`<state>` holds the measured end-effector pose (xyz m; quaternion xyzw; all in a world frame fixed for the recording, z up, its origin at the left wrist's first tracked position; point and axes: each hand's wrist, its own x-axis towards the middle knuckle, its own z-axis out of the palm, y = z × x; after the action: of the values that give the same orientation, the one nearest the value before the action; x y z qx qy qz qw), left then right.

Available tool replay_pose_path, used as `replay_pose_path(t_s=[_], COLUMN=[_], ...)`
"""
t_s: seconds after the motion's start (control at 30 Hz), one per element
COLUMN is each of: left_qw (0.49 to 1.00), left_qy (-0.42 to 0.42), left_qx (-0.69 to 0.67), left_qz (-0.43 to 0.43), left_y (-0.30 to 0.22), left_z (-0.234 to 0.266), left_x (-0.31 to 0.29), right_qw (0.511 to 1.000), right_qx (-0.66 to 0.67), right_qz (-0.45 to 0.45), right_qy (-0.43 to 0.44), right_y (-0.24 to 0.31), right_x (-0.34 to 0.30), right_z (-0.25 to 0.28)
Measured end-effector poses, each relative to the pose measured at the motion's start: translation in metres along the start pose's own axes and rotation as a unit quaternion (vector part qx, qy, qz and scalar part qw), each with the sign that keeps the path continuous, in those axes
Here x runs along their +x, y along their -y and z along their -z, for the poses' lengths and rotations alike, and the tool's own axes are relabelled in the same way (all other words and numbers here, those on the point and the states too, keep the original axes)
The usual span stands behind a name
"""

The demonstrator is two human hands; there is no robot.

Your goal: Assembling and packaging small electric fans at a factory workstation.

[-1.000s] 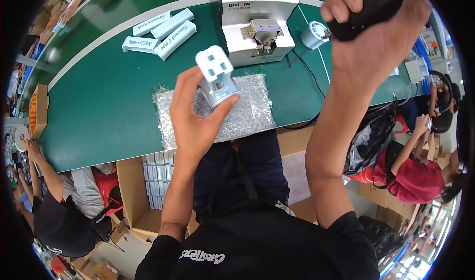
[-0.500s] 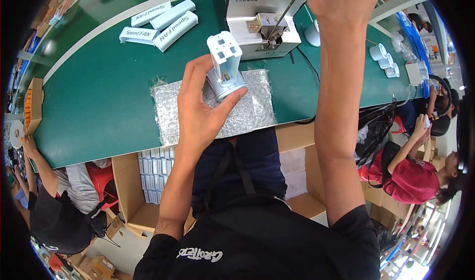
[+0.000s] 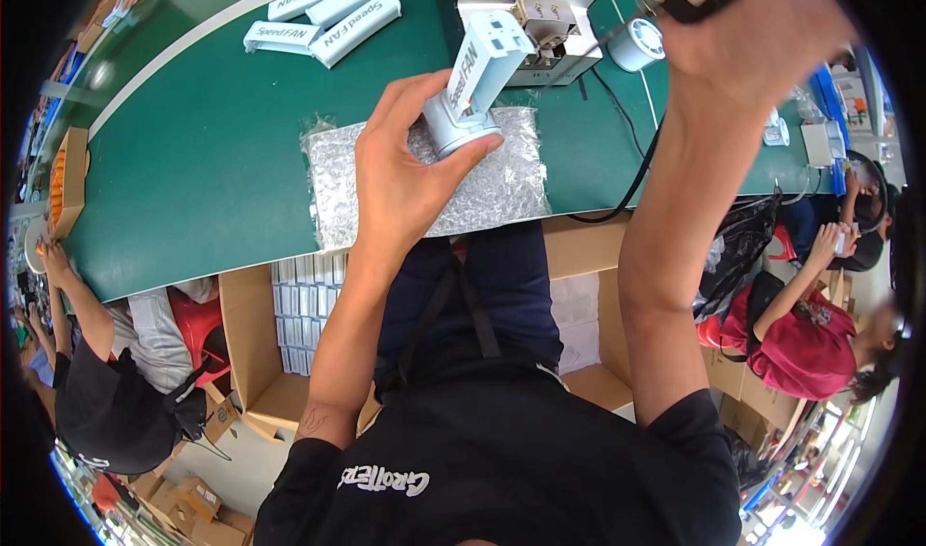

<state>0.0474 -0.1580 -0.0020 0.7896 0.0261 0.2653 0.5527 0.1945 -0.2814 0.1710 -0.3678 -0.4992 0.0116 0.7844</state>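
My left hand point(image 3: 400, 165) is closed around the round base of a pale blue plastic fan housing point(image 3: 476, 68), thumb in front and fingers behind. The housing leans to the right, its printed side panel showing and its square-holed end pointing at the screw feeder point(image 3: 571, 64). A sheet of bubble wrap point(image 3: 338, 194) lies under that hand. At the upper right my right hand point(image 3: 748, 40), smeared by motion, grips a black electric screwdriver point(image 3: 709, 1). The screwdriver's tip is too blurred to place exactly. A round white part with a fan grille point(image 3: 637, 44) stands beside the feeder.
Several pale blue covers point(image 3: 357, 35) lie at the far left of the green table point(image 3: 193, 199). A black cable point(image 3: 641, 175) runs down on the right. Below the edge, an open carton point(image 3: 246, 343) holds stacked parts. Co-workers sit on both sides.
My right hand has pulled the screwdriver out of the feeder, to the right. My left hand has shifted the housing up and right and turned it, so its printed side now shows.
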Motion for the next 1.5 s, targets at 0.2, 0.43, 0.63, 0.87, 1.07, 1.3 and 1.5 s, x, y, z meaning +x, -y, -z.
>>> replay_pose_path(t_s=[0.2,0.43,0.63,0.87,1.07,1.3,1.5], left_qw=[1.0,1.0,1.0,0.999,1.0,0.999,0.999], left_qy=[0.005,0.005,-0.002,0.003,0.001,0.016,0.048], left_qx=[0.009,0.012,0.011,0.028,0.026,-0.045,-0.022], left_qz=[0.007,-0.001,0.003,-0.021,-0.017,0.002,-0.001], left_y=[0.0,0.001,0.002,-0.001,0.003,0.006,0.005], left_z=[0.001,0.002,0.005,0.0,0.005,0.006,0.005], left_x=[0.0,0.0,-0.002,0.0,-0.003,-0.001,0.0], right_qw=[0.975,0.888,0.997,0.961,0.959,0.851,0.931], right_qx=[0.19,0.394,0.015,0.231,-0.165,0.392,-0.343], right_qz=[-0.071,-0.157,0.026,-0.092,-0.129,-0.226,0.08], right_qy=[-0.089,-0.178,0.065,-0.125,-0.189,-0.268,-0.095], right_y=[0.007,0.009,-0.026,-0.004,0.001,0.028,-0.012], right_x=[-0.013,-0.027,-0.027,-0.03,-0.028,0.01,-0.001], right_z=[-0.026,-0.054,-0.019,-0.049,-0.068,-0.006,0.011])
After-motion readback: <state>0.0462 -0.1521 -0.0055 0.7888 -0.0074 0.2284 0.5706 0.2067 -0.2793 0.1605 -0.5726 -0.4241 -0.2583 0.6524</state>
